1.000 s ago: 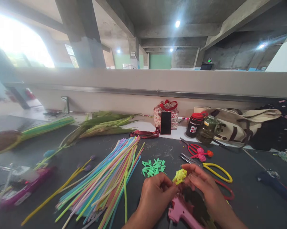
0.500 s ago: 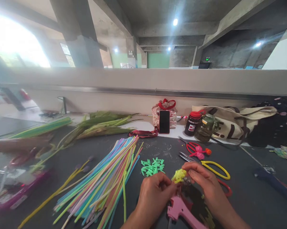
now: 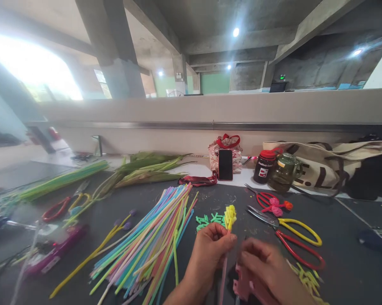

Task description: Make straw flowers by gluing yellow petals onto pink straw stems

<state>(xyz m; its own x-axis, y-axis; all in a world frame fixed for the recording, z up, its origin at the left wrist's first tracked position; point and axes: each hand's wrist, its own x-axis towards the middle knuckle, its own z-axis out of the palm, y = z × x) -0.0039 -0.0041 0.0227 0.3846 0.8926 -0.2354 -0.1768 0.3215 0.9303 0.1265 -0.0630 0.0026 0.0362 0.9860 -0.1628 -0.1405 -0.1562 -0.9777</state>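
Note:
My left hand (image 3: pixel 210 250) pinches a pink stem (image 3: pixel 223 275) just below a yellow flower-like tip (image 3: pixel 230 216), which points upward. Blurred by motion, my right hand (image 3: pixel 267 262) is over a pink glue gun (image 3: pixel 249 286) at the bottom; its fingers are bent, and whether they grip the gun cannot be made out. Short green pieces (image 3: pixel 206 220) lie just behind my left hand. A big bundle of pastel pipe cleaners (image 3: pixel 149 241) spreads to the left of it. Short yellow pieces (image 3: pixel 308 279) lie to the right of my right hand.
Scissors with yellow handles (image 3: pixel 300 228) and red-handled ones lie at right, near pink and orange balls (image 3: pixel 276 207). A phone (image 3: pixel 225 164), bottles (image 3: pixel 263 166) and a canvas bag (image 3: pixel 324 165) stand behind. Corn husks (image 3: pixel 149 167) and a purple device (image 3: pixel 57 250) are at left.
The yellow tip now stands upright in my left hand, on its pink stem. My right hand has left it and moved down to the glue gun. An arm at the far left is gone from view.

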